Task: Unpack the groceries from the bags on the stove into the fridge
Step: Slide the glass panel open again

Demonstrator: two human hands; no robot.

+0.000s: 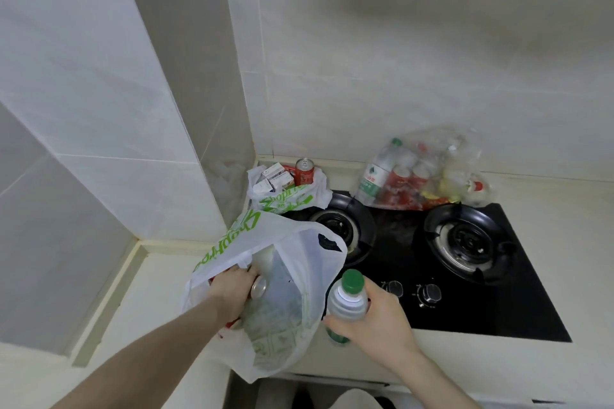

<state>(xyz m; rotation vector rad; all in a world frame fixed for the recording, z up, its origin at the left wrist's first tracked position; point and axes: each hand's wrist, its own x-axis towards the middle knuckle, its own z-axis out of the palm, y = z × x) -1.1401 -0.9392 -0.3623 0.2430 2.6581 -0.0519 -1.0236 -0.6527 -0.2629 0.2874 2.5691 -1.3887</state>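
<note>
The right hand (372, 319) is curling round a green-capped bottle (347, 299), just outside the white bag (292, 262). The left hand (232, 292) is reaching inside that bag, gripping a round-lidded item (259, 287). Better keeping the bottle upright while lifting both clear; two more bags are waiting beyond, on the stove (498, 292).
</note>
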